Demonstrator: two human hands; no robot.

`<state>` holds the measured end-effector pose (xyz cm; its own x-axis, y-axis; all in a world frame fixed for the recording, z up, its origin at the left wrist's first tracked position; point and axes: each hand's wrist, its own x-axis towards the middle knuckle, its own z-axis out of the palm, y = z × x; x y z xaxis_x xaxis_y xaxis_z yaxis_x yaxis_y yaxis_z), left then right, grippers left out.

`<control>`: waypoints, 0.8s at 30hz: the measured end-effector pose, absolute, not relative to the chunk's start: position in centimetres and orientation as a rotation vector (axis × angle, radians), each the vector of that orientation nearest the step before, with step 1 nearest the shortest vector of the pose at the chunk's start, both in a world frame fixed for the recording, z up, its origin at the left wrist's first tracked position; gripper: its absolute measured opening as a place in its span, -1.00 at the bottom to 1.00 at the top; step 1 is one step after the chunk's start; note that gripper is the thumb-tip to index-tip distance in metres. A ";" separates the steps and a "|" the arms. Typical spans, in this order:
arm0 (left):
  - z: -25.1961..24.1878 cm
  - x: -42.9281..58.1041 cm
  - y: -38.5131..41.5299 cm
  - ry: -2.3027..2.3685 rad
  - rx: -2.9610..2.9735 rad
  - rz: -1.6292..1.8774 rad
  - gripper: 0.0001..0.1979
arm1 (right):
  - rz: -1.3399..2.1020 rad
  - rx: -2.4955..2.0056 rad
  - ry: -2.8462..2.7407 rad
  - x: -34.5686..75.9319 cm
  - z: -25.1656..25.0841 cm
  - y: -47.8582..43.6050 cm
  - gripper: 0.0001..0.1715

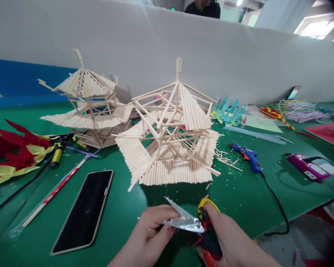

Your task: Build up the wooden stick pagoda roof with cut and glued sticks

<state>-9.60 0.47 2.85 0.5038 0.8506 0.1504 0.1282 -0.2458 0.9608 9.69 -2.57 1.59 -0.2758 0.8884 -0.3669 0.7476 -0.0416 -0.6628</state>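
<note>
My right hand (pixel 228 237) grips the red, yellow and black handles of a pair of snips (pixel 193 222), whose silver blades are spread apart and point left. My left hand (pixel 153 228) is closed with its fingertips pinched right at the blades; what it holds there is too small to see. Just beyond both hands a pagoda model of thin wooden sticks (pixel 169 133) stands on the green table (pixel 128 207). A second, similar stick pagoda (pixel 87 107) stands behind it to the left.
A black phone (pixel 85 209) lies face up at the left, beside a long red and white stick (pixel 54 193). Red and yellow paper (pixel 13 154) lies far left. On the right are a blue glue gun (pixel 249 157) with black cord and a purple device (pixel 307 167). Stick offcuts (pixel 226 159) are scattered about.
</note>
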 end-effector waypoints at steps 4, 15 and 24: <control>2.7 -9.7 0.2 0.822 1.869 0.973 -0.76 | 1.269 -1.833 -2.011 9.7 0.6 -2.8 -0.42; 1.5 -9.3 -0.3 1.000 2.302 1.119 -0.86 | 1.378 -1.796 -1.908 9.2 -0.3 -3.1 -0.40; 0.6 -9.2 -1.3 1.007 2.455 1.251 -0.82 | 1.733 -1.459 -1.649 8.9 0.5 -3.1 -0.61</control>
